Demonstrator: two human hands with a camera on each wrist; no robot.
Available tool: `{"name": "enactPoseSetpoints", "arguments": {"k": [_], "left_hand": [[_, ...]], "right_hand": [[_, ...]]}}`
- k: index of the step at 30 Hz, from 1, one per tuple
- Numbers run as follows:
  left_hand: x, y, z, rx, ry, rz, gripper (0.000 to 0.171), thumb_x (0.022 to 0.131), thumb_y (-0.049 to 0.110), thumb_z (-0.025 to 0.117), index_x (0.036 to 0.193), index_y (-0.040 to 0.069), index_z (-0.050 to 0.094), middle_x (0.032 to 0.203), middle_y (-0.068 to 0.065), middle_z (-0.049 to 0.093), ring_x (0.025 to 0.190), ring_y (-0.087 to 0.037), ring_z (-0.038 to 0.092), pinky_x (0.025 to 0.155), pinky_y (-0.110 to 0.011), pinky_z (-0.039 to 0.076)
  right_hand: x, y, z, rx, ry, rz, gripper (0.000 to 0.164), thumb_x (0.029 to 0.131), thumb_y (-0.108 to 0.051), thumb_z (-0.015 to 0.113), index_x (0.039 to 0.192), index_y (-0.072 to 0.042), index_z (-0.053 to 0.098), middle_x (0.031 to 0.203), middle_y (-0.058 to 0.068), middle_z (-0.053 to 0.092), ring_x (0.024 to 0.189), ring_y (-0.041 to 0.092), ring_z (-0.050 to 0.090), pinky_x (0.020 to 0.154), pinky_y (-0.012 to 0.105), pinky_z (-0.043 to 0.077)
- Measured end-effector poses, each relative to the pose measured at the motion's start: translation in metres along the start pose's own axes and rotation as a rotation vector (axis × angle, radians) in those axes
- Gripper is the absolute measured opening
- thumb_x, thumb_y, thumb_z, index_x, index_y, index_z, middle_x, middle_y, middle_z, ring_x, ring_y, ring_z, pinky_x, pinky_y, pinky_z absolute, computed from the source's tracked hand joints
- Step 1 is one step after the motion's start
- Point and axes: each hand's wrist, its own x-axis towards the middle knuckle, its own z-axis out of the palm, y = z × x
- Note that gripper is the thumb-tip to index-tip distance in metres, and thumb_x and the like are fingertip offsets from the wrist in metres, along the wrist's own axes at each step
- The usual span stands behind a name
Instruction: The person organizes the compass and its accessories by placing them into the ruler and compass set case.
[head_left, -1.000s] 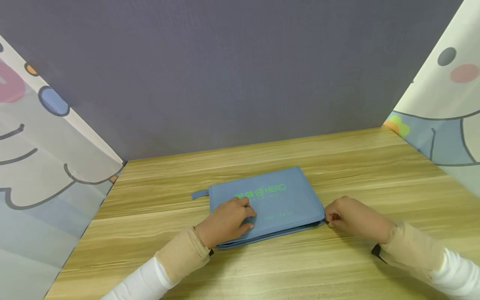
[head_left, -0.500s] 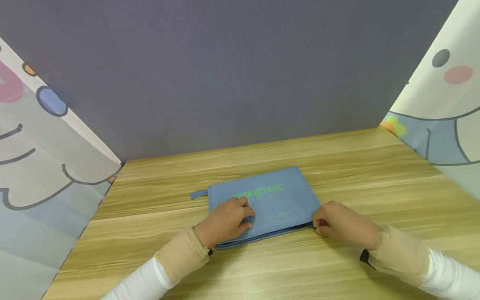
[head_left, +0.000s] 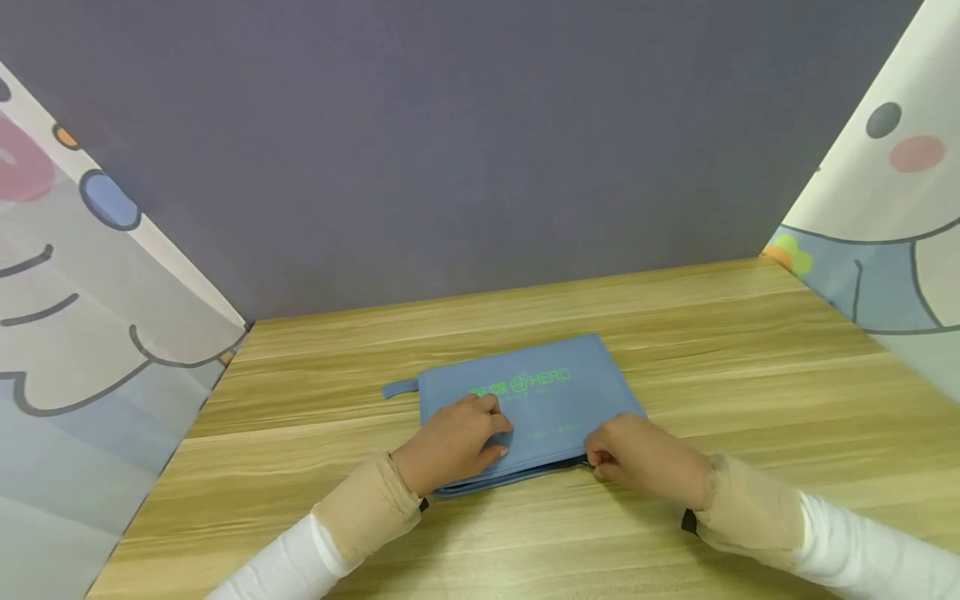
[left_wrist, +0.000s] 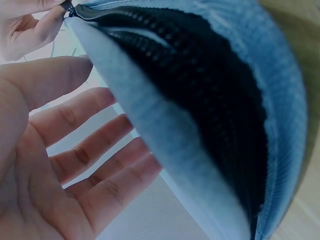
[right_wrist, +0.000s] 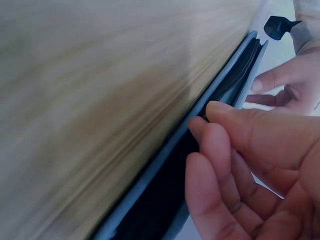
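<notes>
A flat blue zip document case (head_left: 600, 387) with green lettering lies on the wooden table. My left hand (head_left: 453, 442) rests on its cover near the left end, and the left wrist view shows those fingers fairly straight against the cover's surface. At the near edge, my right hand (head_left: 648, 457) pinches the zipper pull (left_wrist: 69, 7) between thumb and curled forefinger. Left of that hand the edge gapes, baring dark zipper teeth (left_wrist: 150, 27) and a black inside. The zipper's part behind the right hand is hidden in the head view.
A blue fabric tab (head_left: 400, 388) sticks out from the case's left side. A grey panel (head_left: 480, 150) stands along the table's back, with cartoon-printed curtains (head_left: 885, 192) at both sides. Wooden tabletop (head_left: 712, 333) surrounds the case.
My right hand has slid left along the near edge from the case's right corner, with the zipper pull. My left hand stays in the same place on the cover.
</notes>
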Motion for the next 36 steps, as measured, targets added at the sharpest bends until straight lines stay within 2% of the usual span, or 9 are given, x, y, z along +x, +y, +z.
{"name": "enactPoseSetpoints", "arguments": {"k": [13,17,21,24,27,30,34,36], "left_hand": [[0.003,0.001,-0.001,-0.022,0.006,0.013,0.022,0.082,0.023,0.068,0.101,0.013,0.066,0.089,0.001,0.054,0.075,-0.012,0.049,0.065,-0.02,0.042],[0.003,-0.004,-0.001,-0.068,0.016,0.025,0.024,0.081,0.017,0.068,0.104,0.012,0.065,0.093,0.0,0.056,0.081,-0.014,0.053,0.069,-0.021,0.044],[0.003,-0.015,-0.001,-0.07,0.031,0.022,0.026,0.081,0.012,0.068,0.106,0.009,0.064,0.097,-0.002,0.057,0.086,-0.016,0.056,0.073,-0.023,0.045],[0.006,-0.027,-0.002,-0.039,0.039,-0.016,0.025,0.082,0.009,0.067,0.106,0.006,0.063,0.098,-0.005,0.057,0.088,-0.018,0.057,0.075,-0.026,0.045],[0.008,-0.04,-0.006,-0.046,0.032,-0.083,0.025,0.082,0.005,0.065,0.107,0.002,0.061,0.1,-0.009,0.057,0.09,-0.022,0.057,0.074,-0.029,0.047],[0.01,-0.059,-0.005,-0.044,0.037,-0.13,0.028,0.08,0.0,0.064,0.108,-0.002,0.06,0.099,-0.011,0.056,0.088,-0.023,0.057,0.073,-0.03,0.047],[0.012,-0.079,-0.005,-0.062,0.051,-0.189,0.031,0.079,-0.004,0.062,0.11,-0.005,0.057,0.102,-0.015,0.055,0.092,-0.027,0.056,0.08,-0.034,0.045],[0.012,-0.083,-0.008,-0.092,0.042,-0.231,0.03,0.081,-0.006,0.059,0.11,-0.006,0.056,0.105,-0.018,0.056,0.096,-0.03,0.055,0.083,-0.037,0.044]], "right_hand": [[0.018,-0.017,0.012,0.047,-0.004,-0.051,0.031,0.072,-0.002,0.071,0.059,-0.018,0.048,0.057,-0.016,0.042,0.053,-0.001,0.038,0.047,0.018,0.037],[0.019,-0.019,0.015,0.018,0.005,-0.056,0.031,0.073,0.0,0.069,0.059,-0.018,0.048,0.057,-0.016,0.042,0.053,-0.001,0.038,0.047,0.018,0.037],[0.019,-0.019,0.016,0.007,0.01,-0.049,0.031,0.072,0.001,0.067,0.059,-0.019,0.048,0.057,-0.016,0.042,0.054,-0.001,0.039,0.047,0.018,0.037],[0.019,-0.019,0.017,0.007,0.012,-0.042,0.032,0.072,0.003,0.066,0.058,-0.019,0.047,0.057,-0.016,0.042,0.053,-0.001,0.039,0.047,0.018,0.037],[0.018,-0.019,0.018,0.02,0.003,-0.028,0.032,0.072,0.004,0.065,0.058,-0.019,0.047,0.056,-0.016,0.042,0.053,0.0,0.038,0.047,0.018,0.038],[0.019,-0.018,0.018,0.048,-0.009,-0.012,0.03,0.073,0.004,0.064,0.059,-0.019,0.048,0.056,-0.015,0.042,0.053,0.0,0.038,0.047,0.019,0.038],[0.02,-0.017,0.017,0.072,-0.008,-0.005,0.028,0.072,0.004,0.062,0.06,-0.018,0.05,0.056,-0.015,0.043,0.053,0.0,0.039,0.047,0.019,0.039],[0.021,-0.018,0.016,0.074,-0.005,-0.003,0.027,0.071,0.004,0.062,0.06,-0.018,0.05,0.056,-0.015,0.043,0.054,0.0,0.039,0.047,0.019,0.039]]}}
